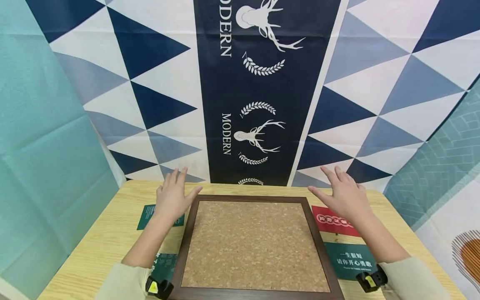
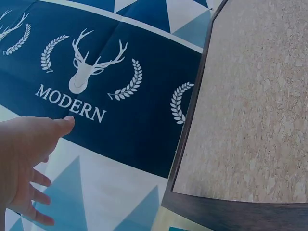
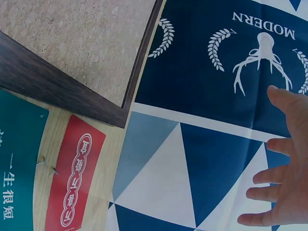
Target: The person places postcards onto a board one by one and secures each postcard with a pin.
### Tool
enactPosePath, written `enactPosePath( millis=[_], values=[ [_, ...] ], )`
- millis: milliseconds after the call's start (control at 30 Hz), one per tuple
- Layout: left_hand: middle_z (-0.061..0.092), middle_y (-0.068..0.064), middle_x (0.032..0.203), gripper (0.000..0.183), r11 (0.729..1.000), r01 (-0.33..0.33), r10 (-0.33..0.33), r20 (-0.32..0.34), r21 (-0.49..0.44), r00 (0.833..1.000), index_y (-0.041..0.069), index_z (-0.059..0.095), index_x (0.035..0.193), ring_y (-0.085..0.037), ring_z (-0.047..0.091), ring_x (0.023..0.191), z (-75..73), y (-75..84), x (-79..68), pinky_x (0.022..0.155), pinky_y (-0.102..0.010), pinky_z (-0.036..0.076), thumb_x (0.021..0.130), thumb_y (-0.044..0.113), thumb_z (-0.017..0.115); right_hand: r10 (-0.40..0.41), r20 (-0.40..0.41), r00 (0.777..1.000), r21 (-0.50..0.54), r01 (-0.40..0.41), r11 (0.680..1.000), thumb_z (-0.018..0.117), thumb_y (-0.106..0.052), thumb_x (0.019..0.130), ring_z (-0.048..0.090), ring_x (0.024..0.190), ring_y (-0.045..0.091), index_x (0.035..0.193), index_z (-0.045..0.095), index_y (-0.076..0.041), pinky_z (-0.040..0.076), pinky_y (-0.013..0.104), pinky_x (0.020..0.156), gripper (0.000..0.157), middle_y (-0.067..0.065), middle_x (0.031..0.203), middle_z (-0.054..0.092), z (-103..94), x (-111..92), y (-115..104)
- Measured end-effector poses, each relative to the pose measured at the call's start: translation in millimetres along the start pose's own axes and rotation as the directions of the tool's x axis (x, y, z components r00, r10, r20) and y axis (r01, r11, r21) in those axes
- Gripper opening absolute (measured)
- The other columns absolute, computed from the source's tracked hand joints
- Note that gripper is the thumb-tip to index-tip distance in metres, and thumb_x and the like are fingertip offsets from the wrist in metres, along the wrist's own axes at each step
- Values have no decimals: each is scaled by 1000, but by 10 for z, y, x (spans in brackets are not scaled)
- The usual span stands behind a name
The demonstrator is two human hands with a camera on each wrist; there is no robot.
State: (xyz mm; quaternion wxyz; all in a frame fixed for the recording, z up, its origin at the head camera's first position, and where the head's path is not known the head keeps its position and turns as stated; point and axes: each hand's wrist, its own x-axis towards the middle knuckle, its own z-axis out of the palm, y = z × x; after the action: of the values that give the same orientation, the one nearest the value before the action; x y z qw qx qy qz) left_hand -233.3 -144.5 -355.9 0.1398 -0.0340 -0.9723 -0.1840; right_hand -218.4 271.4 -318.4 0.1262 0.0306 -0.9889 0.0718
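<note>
A cork board [image 1: 256, 246] in a dark brown wooden frame lies flat on the table between my hands. My left hand [image 1: 172, 198] is held above the board's far left corner, fingers spread and nothing in it. Over the far right side hovers my right hand [image 1: 343, 195], also with fingers extended and holding nothing. A red card [image 1: 333, 221] with pale characters lies beneath the right hand, beside the frame. Nearer to me is a green card [image 1: 350, 261] with white writing. Left of the frame are two more green cards, one [image 1: 147, 216] partly hidden by my left forearm, another [image 1: 163, 266] nearer.
Two small pins [image 3: 54, 171] stand between the red and green cards in the right wrist view. The wooden table [image 1: 90, 233] backs onto a hanging cloth [image 1: 168, 83] with triangles and deer heads. A teal curtain [image 1: 48, 166] hangs at the left.
</note>
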Motion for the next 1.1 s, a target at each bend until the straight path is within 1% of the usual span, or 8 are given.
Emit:
enactPosePath(
  millis=[100,233,400,533,667,767,1000,1100],
  values=[
    [30,-24,147,76,1000,1,-2,-16,-19,1000,7,27,147,-44,28,135,12,-20,0,99,-67,31,91,50,53,-4,1,1000,-1,4,1000,44,-67,85,33,125,55,144,33,-8,29,74,92,84,33,143,31,-1,-4,18],
    [34,-24,145,74,999,8,-9,-27,-41,1000,5,30,145,-44,33,133,22,-37,6,98,-65,33,90,48,55,-16,-4,1000,19,17,1000,48,-61,87,37,121,56,141,37,-5,34,72,89,79,35,139,36,-6,-19,47],
    [37,-24,143,72,997,20,-22,-20,-79,1000,3,33,144,-44,36,130,23,-55,-3,97,-65,35,91,46,55,-19,-10,1000,78,20,997,51,-57,87,38,120,55,138,41,0,36,69,90,77,35,135,41,0,-45,99],
    [38,-24,142,71,994,35,-35,-2,-106,999,3,33,144,-45,37,129,29,-80,-12,96,-65,35,91,46,54,-15,-7,1000,116,16,993,52,-56,88,43,116,52,136,42,2,40,65,87,76,34,131,45,11,-56,152],
    [39,-24,140,70,989,49,-47,20,-140,999,3,34,143,-44,37,129,52,-109,-21,98,-63,35,91,46,54,-7,4,1000,154,6,988,51,-55,89,50,107,47,134,44,4,47,60,80,75,34,127,47,24,-64,204],
    [39,-25,140,70,984,60,-54,41,-167,998,1,33,143,-45,36,129,73,-136,-29,100,-61,35,92,45,53,6,17,1000,186,-9,983,51,-54,90,53,101,45,132,45,5,49,57,77,73,34,125,49,38,-71,244],
    [37,-28,140,68,969,94,-77,83,-228,994,-1,33,143,-46,36,129,123,-201,-41,101,-59,36,93,42,52,39,29,999,229,-45,972,50,-49,92,52,106,50,129,46,8,47,59,82,68,34,125,49,80,-87,344],
    [37,-28,141,67,961,104,-81,98,-257,992,-2,32,142,-46,36,130,142,-225,-49,101,-59,36,94,40,52,55,22,998,235,-59,970,49,-50,92,53,105,50,127,47,9,48,59,81,68,34,124,51,94,-89,391]
  ],
)
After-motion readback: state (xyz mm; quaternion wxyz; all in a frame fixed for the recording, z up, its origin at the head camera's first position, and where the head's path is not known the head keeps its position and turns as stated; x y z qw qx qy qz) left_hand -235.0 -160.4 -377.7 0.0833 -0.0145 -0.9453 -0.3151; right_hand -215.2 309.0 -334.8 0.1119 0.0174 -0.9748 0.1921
